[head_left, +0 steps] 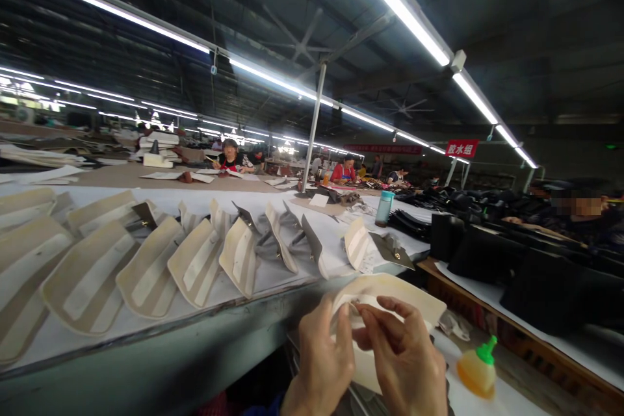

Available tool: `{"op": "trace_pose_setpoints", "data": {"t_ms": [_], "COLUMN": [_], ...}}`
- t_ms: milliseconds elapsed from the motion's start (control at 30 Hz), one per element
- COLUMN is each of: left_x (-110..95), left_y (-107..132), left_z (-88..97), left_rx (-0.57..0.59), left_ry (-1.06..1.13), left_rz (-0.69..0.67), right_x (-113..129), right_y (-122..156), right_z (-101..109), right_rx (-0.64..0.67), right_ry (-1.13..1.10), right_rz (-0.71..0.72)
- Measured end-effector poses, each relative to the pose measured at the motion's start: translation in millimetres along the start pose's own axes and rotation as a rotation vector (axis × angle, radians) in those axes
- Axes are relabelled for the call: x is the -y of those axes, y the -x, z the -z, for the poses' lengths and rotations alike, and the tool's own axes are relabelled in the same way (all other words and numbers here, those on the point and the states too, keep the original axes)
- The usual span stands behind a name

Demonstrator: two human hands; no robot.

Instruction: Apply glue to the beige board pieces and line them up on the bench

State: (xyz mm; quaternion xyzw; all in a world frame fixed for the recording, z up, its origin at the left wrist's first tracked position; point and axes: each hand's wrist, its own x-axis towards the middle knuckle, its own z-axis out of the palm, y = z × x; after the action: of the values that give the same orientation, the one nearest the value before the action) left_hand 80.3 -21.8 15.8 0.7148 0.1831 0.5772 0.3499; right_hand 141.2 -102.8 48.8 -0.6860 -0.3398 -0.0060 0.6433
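1. Head view: here's the cream panel point(418, 294), just beneath the left hand point(325, 346) and right hand point(403, 352), fingertips bunched narrow; whether they grip anything, I can't tell.
2. It looks light, bendy, easily marked; its rim seems the safest hold.

Overhead tube lights point(397, 0) white, overexposed; roof point(526, 19) dim. Dark shadow across bench point(234, 330) front. Squeeze bottle point(475, 369), lower right, slightly blurred. Detail between hands point(412, 351) indistinct. Wide-angle stretch toward edges; distant detail lost.
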Motion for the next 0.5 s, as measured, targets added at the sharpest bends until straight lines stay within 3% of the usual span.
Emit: {"op": "trace_pose_setpoints", "data": {"t_ms": [200,367,500], "left_x": [7.6,-4.8,-12.2], "left_y": [1.5,3.9,-2.0], "left_z": [-7.8,-13.0,-11.3], "left_rx": [-0.042,0.0,-0.003], "left_ry": [0.107,0.237,0.298], "left_rz": [-0.049,0.057,0.135], "right_x": [1.4,8.2,5.6], "right_y": [-2.1,-3.6,-9.9], "right_z": [-0.5,-5.0,0.8], "right_rx": [-0.125,-0.179,-0.24], "right_ry": [0.097,-0.079,-0.127], "right_rz": [0.089,0.009,0.06]}}
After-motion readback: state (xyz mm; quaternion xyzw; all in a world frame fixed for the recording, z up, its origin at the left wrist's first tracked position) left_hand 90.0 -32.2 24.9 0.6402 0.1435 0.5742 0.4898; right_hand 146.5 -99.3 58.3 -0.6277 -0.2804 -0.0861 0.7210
